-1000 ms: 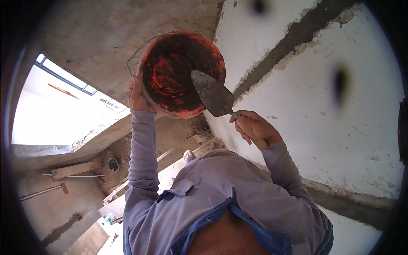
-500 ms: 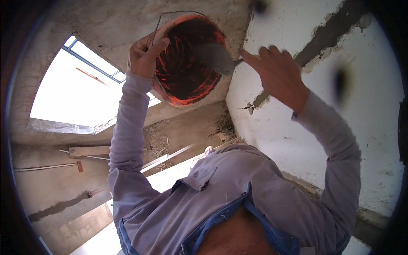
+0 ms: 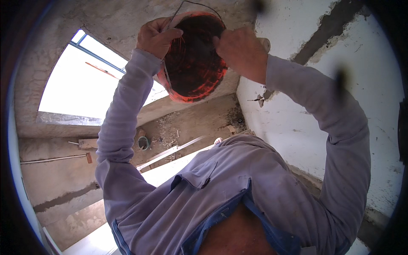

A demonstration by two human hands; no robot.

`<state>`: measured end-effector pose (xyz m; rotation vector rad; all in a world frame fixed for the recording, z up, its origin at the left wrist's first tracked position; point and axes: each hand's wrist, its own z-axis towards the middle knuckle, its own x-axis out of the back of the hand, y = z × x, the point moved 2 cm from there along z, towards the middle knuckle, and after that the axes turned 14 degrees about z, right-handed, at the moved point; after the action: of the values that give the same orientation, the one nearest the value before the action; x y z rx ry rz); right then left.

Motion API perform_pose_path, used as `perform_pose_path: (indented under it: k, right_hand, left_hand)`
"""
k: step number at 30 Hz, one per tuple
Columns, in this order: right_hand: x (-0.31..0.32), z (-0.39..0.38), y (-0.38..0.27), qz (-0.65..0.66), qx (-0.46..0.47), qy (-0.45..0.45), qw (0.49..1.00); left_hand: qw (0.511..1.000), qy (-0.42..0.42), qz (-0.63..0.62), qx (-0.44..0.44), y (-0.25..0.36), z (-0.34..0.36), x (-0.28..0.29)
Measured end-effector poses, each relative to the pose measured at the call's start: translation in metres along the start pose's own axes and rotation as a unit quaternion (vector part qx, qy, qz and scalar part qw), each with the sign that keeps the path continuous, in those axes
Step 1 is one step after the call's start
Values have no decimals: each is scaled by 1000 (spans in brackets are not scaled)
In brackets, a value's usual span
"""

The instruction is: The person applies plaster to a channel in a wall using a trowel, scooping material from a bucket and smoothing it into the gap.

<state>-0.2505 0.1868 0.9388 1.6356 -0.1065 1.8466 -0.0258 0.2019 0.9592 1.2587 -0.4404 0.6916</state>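
My left hand is closed on the left rim of a red-orange bucket, its thumb lying over the edge. The bucket is tilted, its mouth facing me, and dark grey residue coats its inside. A thin wire handle arches above the rim. At the bucket's right edge my right hand is closed round a trowel, whose pale handle end sticks out behind the fist. The trowel's blade is inside the bucket and hard to make out against the dark residue.
On the right stands a white wall with a strip of grey mortar running across it. A bright window opening lies to the left. Far below are a small bucket, rubble and a wooden board.
My right hand has moved left to the bucket, taking the trowel from the right rim into it. My left hand and the bucket have shifted slightly right and up.
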Motion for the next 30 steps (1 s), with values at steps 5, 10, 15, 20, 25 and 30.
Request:
perform_pose_path:
  k: [5,10,15,20,25,30]
  right_hand:
    - [12,-7,-15,48,6,-73,996]
    - [15,-15,-39,-24,-5,-91,996]
    - [13,-16,-59,-12,47,-137,989]
    - [-3,-13,-41,124,101,-54,986]
    - [3,-13,-38,196,94,-38,975]
    - [-4,-26,-30,359,17,-41,932]
  left_hand:
    - [1000,9,1,-20,1,-6,-15]
    - [996,31,-77,-44,16,-17,-30]
    - [997,35,-47,-43,9,-23,-23]
    - [994,31,-84,-65,19,-36,-20]
    - [995,31,-64,-74,8,-52,-1]
    - [987,86,-124,-59,9,-70,4]
